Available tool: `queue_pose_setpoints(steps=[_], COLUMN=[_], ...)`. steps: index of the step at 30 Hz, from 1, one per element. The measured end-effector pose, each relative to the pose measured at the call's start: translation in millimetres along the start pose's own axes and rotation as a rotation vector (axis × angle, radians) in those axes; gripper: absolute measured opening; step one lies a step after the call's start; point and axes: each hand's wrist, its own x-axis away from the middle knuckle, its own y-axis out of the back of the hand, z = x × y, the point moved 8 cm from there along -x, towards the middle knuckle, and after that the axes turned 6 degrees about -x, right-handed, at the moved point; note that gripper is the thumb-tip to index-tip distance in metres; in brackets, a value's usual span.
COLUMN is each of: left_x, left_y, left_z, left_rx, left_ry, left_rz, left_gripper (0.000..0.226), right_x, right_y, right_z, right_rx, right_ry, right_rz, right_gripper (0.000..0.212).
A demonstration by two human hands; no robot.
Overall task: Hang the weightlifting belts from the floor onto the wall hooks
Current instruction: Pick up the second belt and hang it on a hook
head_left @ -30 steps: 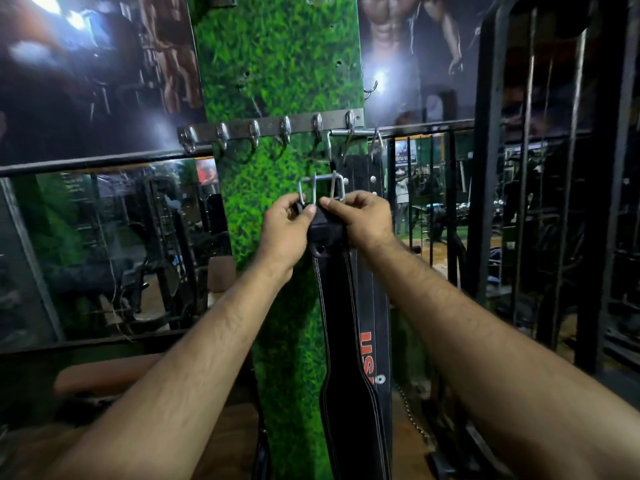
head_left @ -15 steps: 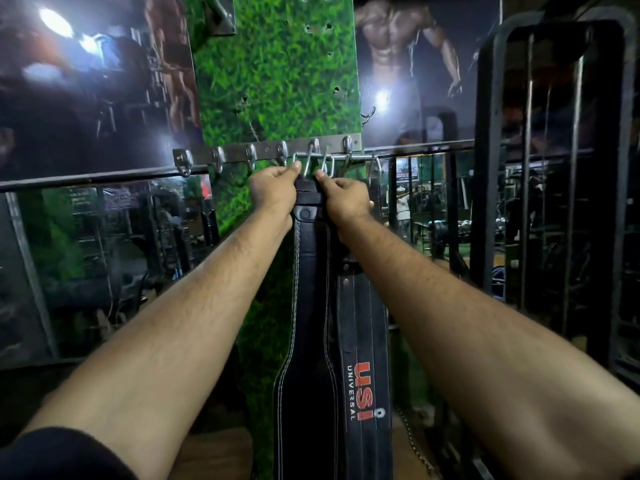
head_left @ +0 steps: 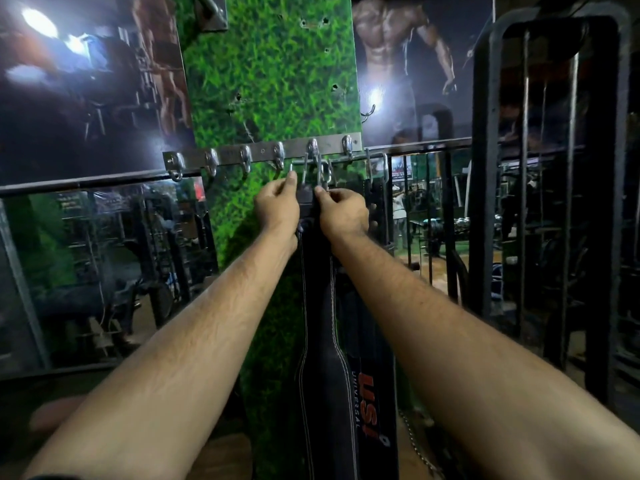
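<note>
A black weightlifting belt with white stitching hangs straight down in front of the green grass-pattern panel. Its steel buckle sits at the second hook from the right on the metal hook rail. My left hand and my right hand both grip the belt's top end just below the buckle. Behind it hangs a second black belt with red "USI" lettering, its buckle near the rail's right end.
Several bare hooks line the rail to the left. A mirror runs along the wall at left. A black steel machine frame stands close at right. A chain hangs low near the belts.
Both hands raised the belt's buckle from well below the rail up to the hook, and now hold slightly lower on the strap with the buckle at the hook.
</note>
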Motion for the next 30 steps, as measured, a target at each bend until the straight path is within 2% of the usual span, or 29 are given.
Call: queue_pose_setpoints(steps=[4, 7, 9, 10, 15, 21, 24, 26, 28, 30], left_x=[26, 44, 59, 65, 90, 145, 173, 186, 193, 201], left_y=[8, 14, 15, 15, 17, 54, 73, 79, 82, 89], left_z=[21, 38, 43, 45, 72, 163, 204, 219, 230, 244], left_rx=[0.118, 0.111, 0.115, 0.108, 0.063, -0.005, -0.059, -0.063, -0.058, -0.092], left_ry=[0.04, 0.061, 0.08, 0.079, 0.071, 0.174, 0.231, 0.267, 0.295, 0.314], left_rz=[0.103, 0.162, 0.213, 0.246, 0.297, 0.242, 0.27, 0.306, 0.33, 0.33], left_gripper=[0.05, 0.035, 0.012, 0.007, 0.019, 0.018, 0.018, 0.012, 0.006, 0.012], right_x=[21, 44, 56, 61, 73, 119, 142, 152, 158, 166], right_y=[4, 5, -1, -2, 14, 21, 29, 34, 36, 39], right_z=[-18, -38, -57, -64, -88, -183, -218, -229, -244, -259], right_rx=[-0.085, -0.172, -0.253, -0.309, -0.353, -0.267, -0.148, -0.15, -0.176, -0.162], right_ry=[0.025, 0.067, 0.076, 0.077, 0.071, -0.04, -0.028, -0.039, -0.068, -0.098], right_rz=[-0.01, 0.016, 0.107, 0.153, 0.291, 0.4, 0.455, 0.473, 0.484, 0.489], right_gripper=[0.042, 0.048, 0.038, 0.033, 0.019, 0.05, 0.035, 0.007, 0.02, 0.025])
